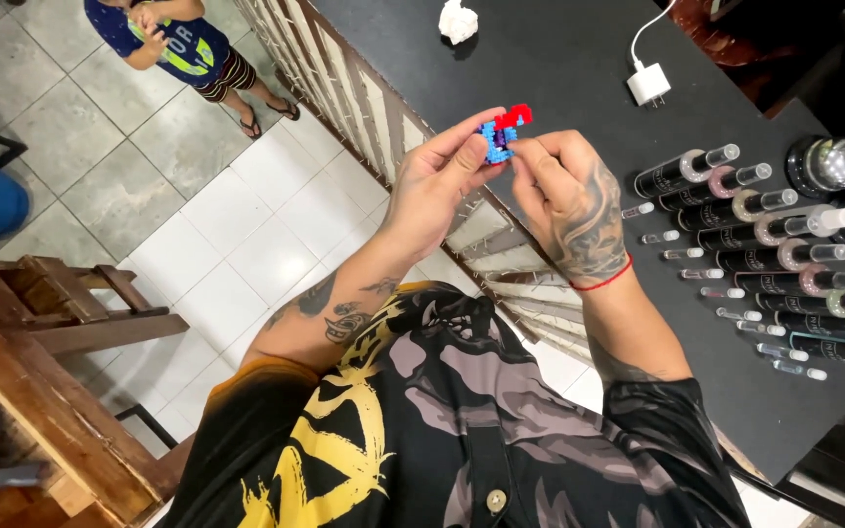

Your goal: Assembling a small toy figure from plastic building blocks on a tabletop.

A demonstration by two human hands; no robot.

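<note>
A small figure of tiny blue and red building blocks (503, 134) is held up between both hands over the edge of a black counter (540, 59). My left hand (437, 186) pinches it from the left with thumb and fingers. My right hand (569, 200), tattooed and with a red string on the wrist, presses its fingertips against the figure's right side. The lower part of the figure is hidden by my fingers.
Rows of dark bottles with clear caps (735, 210) lie on the counter at the right, with small vials beside them. A white charger with cable (648, 83) and a white object (458, 20) sit farther back. A person stands on the tiled floor (178, 49). Wooden furniture (41, 332) is at left.
</note>
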